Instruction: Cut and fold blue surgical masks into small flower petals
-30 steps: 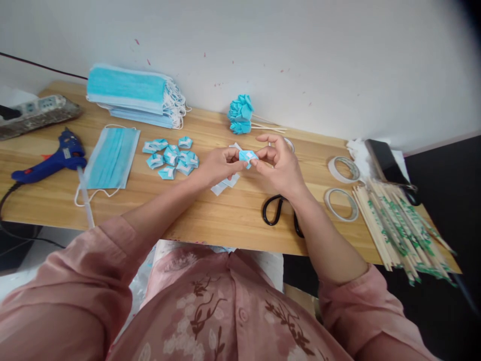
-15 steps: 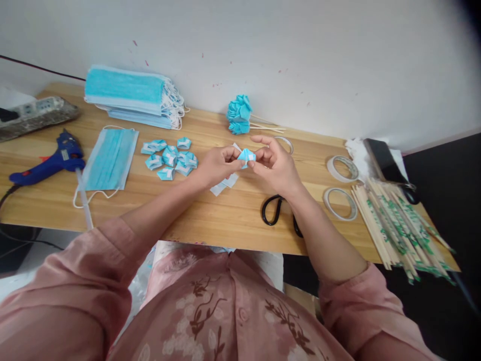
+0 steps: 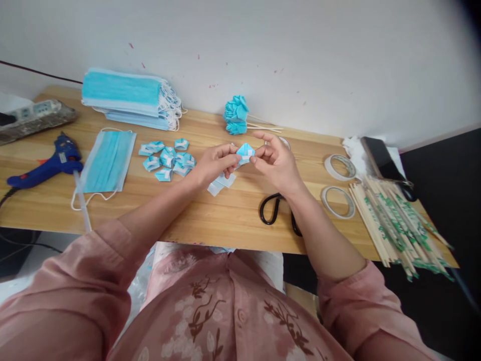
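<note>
Between my hands is a small folded blue piece (image 3: 245,151) with a white patch of tape on it. My left hand (image 3: 219,161) pinches its left side between thumb and fingers. On the right side, my right hand (image 3: 277,163) grips the piece's edge with thumb and a finger, its index finger raised. White strips (image 3: 221,184) lie on the table below my left hand. Several similar folded blue pieces (image 3: 168,157) with white tape lie in a cluster to the left. Black-handled scissors (image 3: 269,209) rest partly hidden under my right forearm.
At the left are a blue glue gun (image 3: 48,168), a single face mask (image 3: 108,161) and a power strip (image 3: 41,118). A mask stack (image 3: 124,93) and blue flowers on sticks (image 3: 236,114) stand near the wall. Tape rolls (image 3: 340,167), a phone (image 3: 382,157) and wrapped chopsticks (image 3: 398,225) lie right.
The folded blue piece has been turned slightly and shows more of its face. My left fingers have shifted their hold on it. The whole view has moved a little.
</note>
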Demonstrator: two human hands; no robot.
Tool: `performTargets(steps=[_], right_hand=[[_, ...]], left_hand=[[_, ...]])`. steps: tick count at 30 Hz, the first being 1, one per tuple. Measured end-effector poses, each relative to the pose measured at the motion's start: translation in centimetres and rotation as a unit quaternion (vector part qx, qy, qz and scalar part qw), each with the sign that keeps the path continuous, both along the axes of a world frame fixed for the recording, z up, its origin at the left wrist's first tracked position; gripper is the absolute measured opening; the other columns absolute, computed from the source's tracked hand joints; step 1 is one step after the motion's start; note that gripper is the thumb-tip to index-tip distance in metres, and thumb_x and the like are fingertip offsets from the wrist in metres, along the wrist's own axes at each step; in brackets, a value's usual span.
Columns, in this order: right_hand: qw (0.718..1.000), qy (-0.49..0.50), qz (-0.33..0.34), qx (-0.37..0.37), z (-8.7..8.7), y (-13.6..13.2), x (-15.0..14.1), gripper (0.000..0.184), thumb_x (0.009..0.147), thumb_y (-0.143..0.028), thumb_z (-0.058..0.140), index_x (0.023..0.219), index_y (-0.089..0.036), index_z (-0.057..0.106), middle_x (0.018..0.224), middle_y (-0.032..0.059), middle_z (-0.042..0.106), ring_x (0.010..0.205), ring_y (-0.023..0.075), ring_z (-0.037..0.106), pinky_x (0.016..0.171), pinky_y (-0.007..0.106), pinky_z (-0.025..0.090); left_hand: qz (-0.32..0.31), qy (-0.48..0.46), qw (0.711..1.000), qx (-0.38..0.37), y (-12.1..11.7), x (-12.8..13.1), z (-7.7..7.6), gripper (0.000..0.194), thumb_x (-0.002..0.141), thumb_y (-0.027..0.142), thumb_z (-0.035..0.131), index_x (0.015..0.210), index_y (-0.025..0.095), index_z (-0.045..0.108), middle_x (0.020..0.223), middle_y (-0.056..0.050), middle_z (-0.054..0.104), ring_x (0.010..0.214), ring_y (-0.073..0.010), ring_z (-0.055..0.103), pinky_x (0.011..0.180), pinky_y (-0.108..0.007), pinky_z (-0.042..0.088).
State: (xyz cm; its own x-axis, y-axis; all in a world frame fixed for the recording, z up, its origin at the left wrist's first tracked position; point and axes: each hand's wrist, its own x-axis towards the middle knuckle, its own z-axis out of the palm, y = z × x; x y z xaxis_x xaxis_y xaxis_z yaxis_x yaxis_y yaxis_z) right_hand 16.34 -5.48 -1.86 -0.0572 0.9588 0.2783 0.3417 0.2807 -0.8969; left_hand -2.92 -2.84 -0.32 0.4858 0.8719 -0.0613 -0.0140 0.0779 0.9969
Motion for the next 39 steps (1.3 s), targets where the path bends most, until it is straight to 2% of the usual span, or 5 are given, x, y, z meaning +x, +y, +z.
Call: performTargets(steps=[6,17,30,35,39], right_hand=[[1.0,-0.008,0.006,-0.017,0.1,-0.2,-0.1,0.056,0.082,-0.029,0.068,0.137,-0.026,0.057,0.08,-0.0038,0.071,0.073,0.0151,0.067,0.072,0.031,0.053],[1.0,0.011,0.017,0.019,-0.1,0.0,0.1,0.046,0.085,-0.042,0.078,0.126,-0.024,0.066,0.081,-0.0026,0.07,0.071,0.0139,0.063,0.069,0.029,0.052],[0.999,0.025,-0.01,0.031,-0.7,0.4,0.8,0.048,0.094,-0.065,0.064,0.126,-0.029,0.069,0.093,0.002,0.075,0.088,0.0222,0.072,0.083,0.041,0.061],[0.999,0.028,0.025,0.011,-0.6,0.4,0.3,0.059,0.081,-0.06,0.082,0.128,-0.028,0.066,0.085,-0.0017,0.073,0.074,0.0169,0.067,0.073,0.033,0.059],[0.999,0.03,0.002,0.015,-0.6,0.3,0.4,0.05,0.088,-0.06,0.074,0.126,-0.029,0.068,0.085,-0.0008,0.074,0.074,0.0179,0.069,0.075,0.036,0.06]], left_hand=[[0.017,0.064,0.997,0.044,-0.4,0.0,0.6,0.019,0.085,0.013,0.062,0.068,0.017,0.054,0.055,0.006,0.05,0.049,-0.0061,0.043,0.05,-0.02,0.035],[-0.021,0.081,0.99,0.116,-0.1,-0.3,-0.4,0.022,0.081,0.026,0.066,0.064,0.018,0.055,0.055,0.005,0.049,0.052,-0.007,0.04,0.052,-0.022,0.031],[0.021,0.057,0.997,0.056,0.0,-0.1,-0.4,0.017,0.081,0.022,0.067,0.067,0.016,0.059,0.053,0.005,0.05,0.047,-0.0062,0.042,0.047,-0.02,0.033],[-0.01,0.085,0.994,0.068,-0.1,-0.1,-0.4,0.019,0.081,0.025,0.068,0.066,0.016,0.061,0.052,0.005,0.049,0.048,-0.0063,0.041,0.046,-0.02,0.03],[-0.014,0.081,0.994,0.077,-0.2,-0.1,-0.4,0.019,0.079,0.026,0.068,0.065,0.016,0.06,0.051,0.005,0.048,0.047,-0.0062,0.039,0.046,-0.02,0.029]])
